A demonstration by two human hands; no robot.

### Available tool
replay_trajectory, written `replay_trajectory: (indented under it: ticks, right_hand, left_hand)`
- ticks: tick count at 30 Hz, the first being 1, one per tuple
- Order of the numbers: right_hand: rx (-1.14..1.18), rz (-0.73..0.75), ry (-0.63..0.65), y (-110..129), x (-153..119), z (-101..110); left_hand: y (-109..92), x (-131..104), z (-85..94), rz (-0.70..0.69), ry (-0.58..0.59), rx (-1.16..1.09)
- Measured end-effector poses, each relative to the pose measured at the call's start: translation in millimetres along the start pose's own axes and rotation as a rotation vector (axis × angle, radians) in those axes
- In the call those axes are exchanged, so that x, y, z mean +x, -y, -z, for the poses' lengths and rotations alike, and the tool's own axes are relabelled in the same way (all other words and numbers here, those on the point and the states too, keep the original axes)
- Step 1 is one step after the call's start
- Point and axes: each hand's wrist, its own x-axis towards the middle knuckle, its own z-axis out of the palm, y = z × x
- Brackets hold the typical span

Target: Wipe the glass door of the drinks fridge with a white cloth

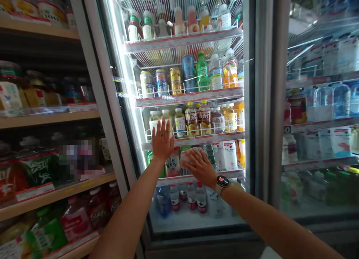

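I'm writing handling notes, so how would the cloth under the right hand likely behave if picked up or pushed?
The cloth is probably floppy, as it looks bunched and creased under the right hand. It's likely light, being not much larger than that hand, though any dampness can't be seen. It should slide fairly easily, since the glass door looks smooth.
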Motion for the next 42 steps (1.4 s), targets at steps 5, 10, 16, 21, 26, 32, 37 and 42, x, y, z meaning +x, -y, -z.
replay_trajectory:
  ticks: [5,10,16,21,26,32,37,42]
  right_hand:
    - [-0.014,0.031,-0.023,-25,45,15]
    - [-0.032,-0.151,-0.147,-50,126,39]
    - [-0.03,-0.174,-0.166,-39,115,32]
    - [-0.018,-0.085,-0.092,-20,53,12]
    - [-0.025,-0.038,-0.041,-9,12,3]
    - [-0.047,0.006,-0.052,-38,50,20]
    - [-0.079,-0.183,-0.142,-71,115,42]
    - [-0.086,-0.264,-0.187,-64,118,40]
  left_hand:
    - [0,0,1.3,-0.004,-0.004,-0.009]
    - [0,0,1.2,-0.009,0.003,-0.02]
    - [0,1,2.2,-0.007,0.006,-0.001]
    - [-1,1,3.0,-0.012,-0.011,0.007]
    - [0,0,0.5,-0.025,-0.031,0.031]
    - [1,0,0.2,-0.019,-0.024,0.015]
    - [0,0,0.0,-0.015,-0.022,0.011]
    - [0,0,-1.1,-0.01,-0.016,0.009]
